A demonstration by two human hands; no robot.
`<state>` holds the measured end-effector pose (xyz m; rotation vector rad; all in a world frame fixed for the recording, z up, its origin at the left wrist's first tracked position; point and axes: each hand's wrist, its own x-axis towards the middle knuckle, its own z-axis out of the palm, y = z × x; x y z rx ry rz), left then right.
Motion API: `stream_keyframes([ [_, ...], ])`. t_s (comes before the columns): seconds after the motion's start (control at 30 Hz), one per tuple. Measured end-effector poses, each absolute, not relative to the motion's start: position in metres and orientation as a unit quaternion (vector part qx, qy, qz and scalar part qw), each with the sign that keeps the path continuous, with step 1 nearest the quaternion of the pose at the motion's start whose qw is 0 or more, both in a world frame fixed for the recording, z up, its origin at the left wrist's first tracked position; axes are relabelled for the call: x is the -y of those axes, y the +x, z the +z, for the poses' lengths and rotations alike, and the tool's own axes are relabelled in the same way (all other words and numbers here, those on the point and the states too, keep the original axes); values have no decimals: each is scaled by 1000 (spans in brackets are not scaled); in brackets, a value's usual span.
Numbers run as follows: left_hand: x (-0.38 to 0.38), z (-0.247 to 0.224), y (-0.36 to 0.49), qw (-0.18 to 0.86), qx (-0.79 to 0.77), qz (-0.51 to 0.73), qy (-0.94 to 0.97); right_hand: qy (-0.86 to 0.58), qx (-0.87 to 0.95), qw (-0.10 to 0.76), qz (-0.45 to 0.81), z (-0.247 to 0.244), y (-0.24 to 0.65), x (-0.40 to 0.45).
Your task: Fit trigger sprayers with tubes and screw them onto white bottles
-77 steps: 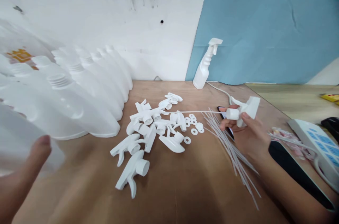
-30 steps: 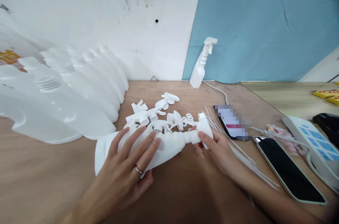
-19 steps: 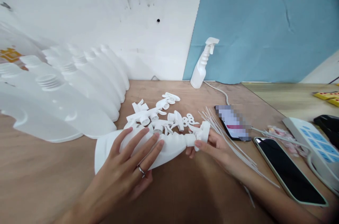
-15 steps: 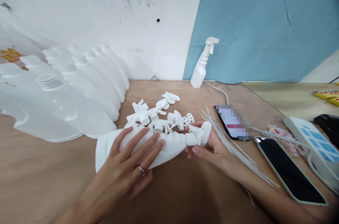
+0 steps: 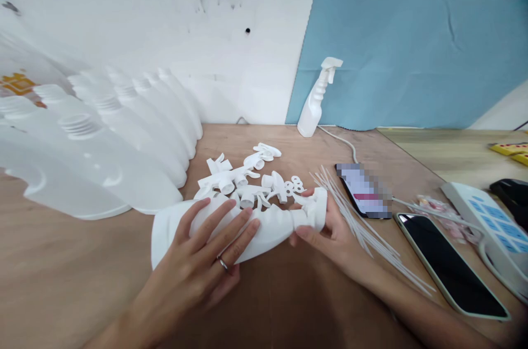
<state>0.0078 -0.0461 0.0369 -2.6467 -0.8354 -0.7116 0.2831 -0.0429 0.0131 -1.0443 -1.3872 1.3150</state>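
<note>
A white plastic spray bottle [image 5: 268, 230] lies on its side in front of me, its base to the left. My left hand [image 5: 210, 244], with a ring on one finger, is wrapped over the bottle's body. At the neck end sits a white trigger spray head [image 5: 314, 208], and my right hand [image 5: 325, 233] grips it, thumb at the collar. Some of the right fingers are hidden behind the head. Just beyond the bottle lies a pile of loose white trigger heads [image 5: 226, 181], with small white washers [image 5: 293, 185] beside it.
Open-necked white bottles [image 5: 136, 162] stand in rows at left. An assembled spray bottle [image 5: 313, 104] stands by the wall. Thin white tubes [image 5: 358, 222], a lit phone [image 5: 358, 192], a dark phone [image 5: 449, 266], pink packets [image 5: 445, 217] and a power strip [image 5: 490, 222] lie at right.
My right thumb has shifted left onto the spray head's collar. The head looks slightly turned, and the bottle has barely moved.
</note>
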Motion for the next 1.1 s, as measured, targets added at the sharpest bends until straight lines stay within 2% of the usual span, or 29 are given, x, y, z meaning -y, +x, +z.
stream_keyframes([
  [0.4,46,40,6,117,288,-260,-914,-414,555,460,555,19,282,43],
  [0.7,50,39,6,128,274,-275,-913,-401,484,485,608,0,278,40],
  [0.93,53,49,15,127,300,-238,-915,-405,449,495,623,-2,277,41],
  [1.1,52,70,34,130,326,-159,-923,-419,484,447,625,-6,282,44],
])
